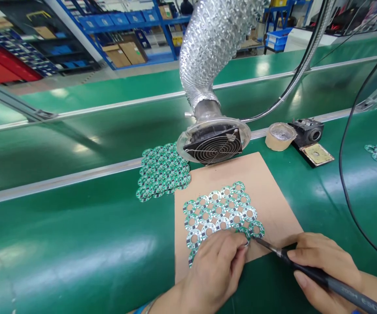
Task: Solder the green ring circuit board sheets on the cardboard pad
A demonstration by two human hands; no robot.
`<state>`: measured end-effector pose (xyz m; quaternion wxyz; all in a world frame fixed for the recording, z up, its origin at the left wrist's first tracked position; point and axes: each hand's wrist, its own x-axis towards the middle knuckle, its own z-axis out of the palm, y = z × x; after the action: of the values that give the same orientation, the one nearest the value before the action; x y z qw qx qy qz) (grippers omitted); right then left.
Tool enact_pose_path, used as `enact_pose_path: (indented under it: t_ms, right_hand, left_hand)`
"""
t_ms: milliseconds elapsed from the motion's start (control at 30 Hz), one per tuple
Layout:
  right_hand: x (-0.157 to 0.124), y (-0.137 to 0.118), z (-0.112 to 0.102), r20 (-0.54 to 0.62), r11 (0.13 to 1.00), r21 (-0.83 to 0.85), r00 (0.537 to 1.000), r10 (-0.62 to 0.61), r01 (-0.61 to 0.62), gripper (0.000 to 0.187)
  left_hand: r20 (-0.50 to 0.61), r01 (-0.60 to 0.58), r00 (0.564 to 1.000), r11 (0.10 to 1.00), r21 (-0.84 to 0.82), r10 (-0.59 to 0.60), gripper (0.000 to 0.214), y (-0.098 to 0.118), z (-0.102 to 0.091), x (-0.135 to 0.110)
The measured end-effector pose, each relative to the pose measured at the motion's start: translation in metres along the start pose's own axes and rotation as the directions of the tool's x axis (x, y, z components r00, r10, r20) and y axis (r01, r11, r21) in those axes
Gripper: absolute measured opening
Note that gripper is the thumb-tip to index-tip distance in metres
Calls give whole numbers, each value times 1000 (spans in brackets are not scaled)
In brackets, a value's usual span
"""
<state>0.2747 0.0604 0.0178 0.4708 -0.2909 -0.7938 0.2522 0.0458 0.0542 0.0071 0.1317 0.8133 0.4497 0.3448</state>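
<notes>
A panel of joined ring-shaped green circuit boards (222,209) lies on a brown cardboard sheet (273,205). My right hand (325,261) grips a black soldering iron (309,272) like a pen, its tip at the panel's lower right corner. Over the panel's near edge rests my left hand (217,261), thumb and forefinger pinched close to the iron's tip. A small shiny bit shows at those fingertips, too small to name. This hand hides part of the nearest row of rings.
Above the panel hangs a fume extractor fan (214,146) on a silver duct (211,52). More ring panels (164,170) are stacked at the left. A tape roll (280,136) and a black soldering iron stand (309,131) sit behind right. A black cable (341,174) crosses the right side.
</notes>
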Motion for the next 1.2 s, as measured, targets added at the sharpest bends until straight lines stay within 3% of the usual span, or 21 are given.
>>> enact_pose_path:
  t_ms: [467,867,1200]
  right_hand:
    - [3,2,0,44,996,-53,997,-70,72,33]
    - [6,0,-2,5,999,-24,999,-36,37,33]
    - [8,0,-1,43,999,-11,998,-37,37,36]
  left_hand:
    - [25,1,1000,1000,19,-1,9,0,0,0]
    - [-10,7,1000,1000,6,-7,9,1,1,0]
    - [33,-2,999,1000,27,1,9,-2,3,-1]
